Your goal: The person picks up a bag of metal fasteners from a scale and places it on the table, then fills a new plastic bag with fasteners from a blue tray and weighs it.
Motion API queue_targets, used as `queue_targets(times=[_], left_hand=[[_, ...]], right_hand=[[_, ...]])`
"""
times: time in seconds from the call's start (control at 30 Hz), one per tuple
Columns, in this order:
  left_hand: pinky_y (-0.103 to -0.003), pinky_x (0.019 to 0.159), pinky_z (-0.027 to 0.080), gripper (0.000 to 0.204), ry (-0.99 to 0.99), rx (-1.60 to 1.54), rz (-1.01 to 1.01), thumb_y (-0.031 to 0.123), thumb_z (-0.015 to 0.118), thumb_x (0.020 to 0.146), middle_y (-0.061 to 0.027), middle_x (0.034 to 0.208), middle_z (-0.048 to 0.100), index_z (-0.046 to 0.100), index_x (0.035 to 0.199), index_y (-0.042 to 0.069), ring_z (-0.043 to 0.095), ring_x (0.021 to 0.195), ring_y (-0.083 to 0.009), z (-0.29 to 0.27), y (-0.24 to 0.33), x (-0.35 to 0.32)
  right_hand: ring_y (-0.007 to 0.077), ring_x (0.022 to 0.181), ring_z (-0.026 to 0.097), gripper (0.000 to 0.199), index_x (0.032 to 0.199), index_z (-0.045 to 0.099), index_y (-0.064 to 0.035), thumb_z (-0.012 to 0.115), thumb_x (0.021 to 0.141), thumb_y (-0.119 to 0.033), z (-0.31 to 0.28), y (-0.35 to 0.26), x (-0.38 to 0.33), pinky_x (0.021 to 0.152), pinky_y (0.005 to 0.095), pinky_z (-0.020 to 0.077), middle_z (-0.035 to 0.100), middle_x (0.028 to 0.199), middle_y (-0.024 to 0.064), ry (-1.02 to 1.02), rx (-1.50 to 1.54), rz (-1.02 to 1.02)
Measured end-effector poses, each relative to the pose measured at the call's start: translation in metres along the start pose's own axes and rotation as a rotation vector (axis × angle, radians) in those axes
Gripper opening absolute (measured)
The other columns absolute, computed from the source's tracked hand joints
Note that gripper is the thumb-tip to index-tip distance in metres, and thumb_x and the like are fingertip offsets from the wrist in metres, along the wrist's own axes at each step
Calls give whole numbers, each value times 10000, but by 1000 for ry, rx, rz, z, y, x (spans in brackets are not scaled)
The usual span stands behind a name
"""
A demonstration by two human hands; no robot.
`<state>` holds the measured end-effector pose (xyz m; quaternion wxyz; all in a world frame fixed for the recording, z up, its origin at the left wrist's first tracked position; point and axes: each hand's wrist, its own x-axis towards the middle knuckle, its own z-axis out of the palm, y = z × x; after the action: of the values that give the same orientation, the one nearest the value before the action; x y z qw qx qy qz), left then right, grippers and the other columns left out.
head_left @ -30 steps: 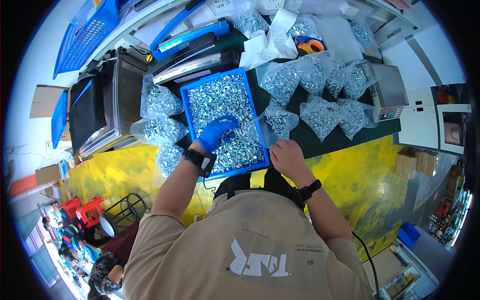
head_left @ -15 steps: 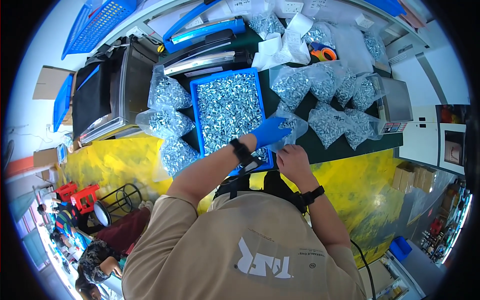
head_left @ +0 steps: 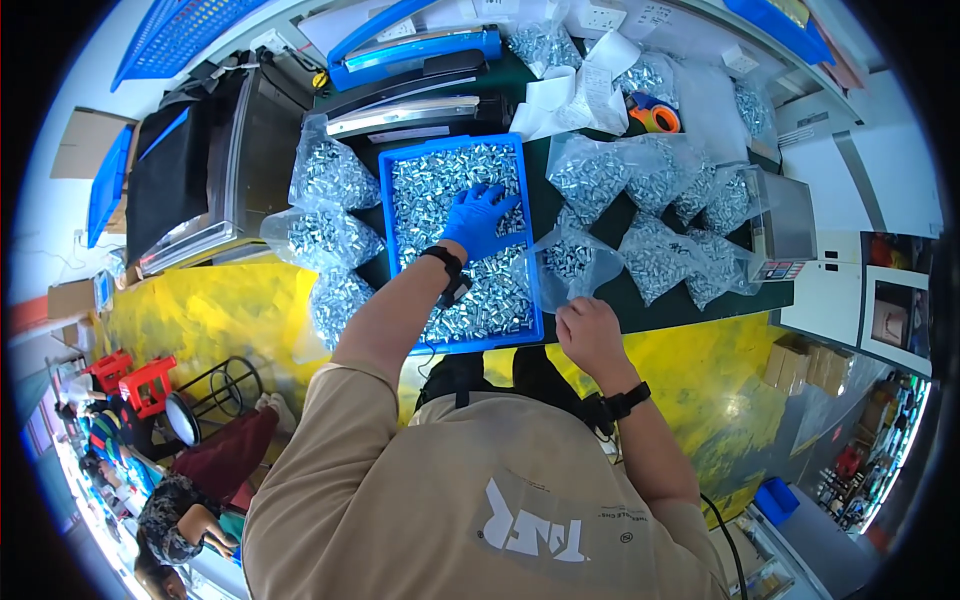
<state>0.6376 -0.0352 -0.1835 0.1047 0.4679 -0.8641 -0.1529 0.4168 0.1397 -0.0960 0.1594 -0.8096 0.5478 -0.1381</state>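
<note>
Clear plastic bag (head_left: pixel 572 262), part-filled, by rectangular blue tray (head_left: pixel 490 343); bare right hand (head_left: pixel 590 335): fingers clamped on bag edge, seemingly | blue-gloved left hand (head_left: pixel 482 222): back over small silvery metal cylinders (head_left: pixel 430 190) in tray; fingers apart; bag mouth freed

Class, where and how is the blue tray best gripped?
Grip the blue tray by its left and right rims, probably from the near side: these raised long walls face each other, and the near end lies by the edge of the table. The clear bag beside the right rim should likely move first.
</note>
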Motion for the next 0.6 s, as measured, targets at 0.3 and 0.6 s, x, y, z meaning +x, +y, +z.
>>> queue_targets(times=[0.3,0.6], left_hand=[[-566,1035,359,587,-83,49,38,578,651,800,-101,1339,540,612,1282,245,463,1255,-385,12,-12,-44],[-489,879,482,437,-114,101,37,425,657,842,-105,1222,582,633,1235,235,537,1144,-353,14,-7,-68]], right_hand=[[288,801,601,82,799,637,-59,623,820,-136,1,-4,7,731,417,484,600,819,90,-24,-10,7],[285,814,603,77,804,640,-62,623,819,-136,-2,-6,9,732,414,485,600,825,88,-27,-3,14]])
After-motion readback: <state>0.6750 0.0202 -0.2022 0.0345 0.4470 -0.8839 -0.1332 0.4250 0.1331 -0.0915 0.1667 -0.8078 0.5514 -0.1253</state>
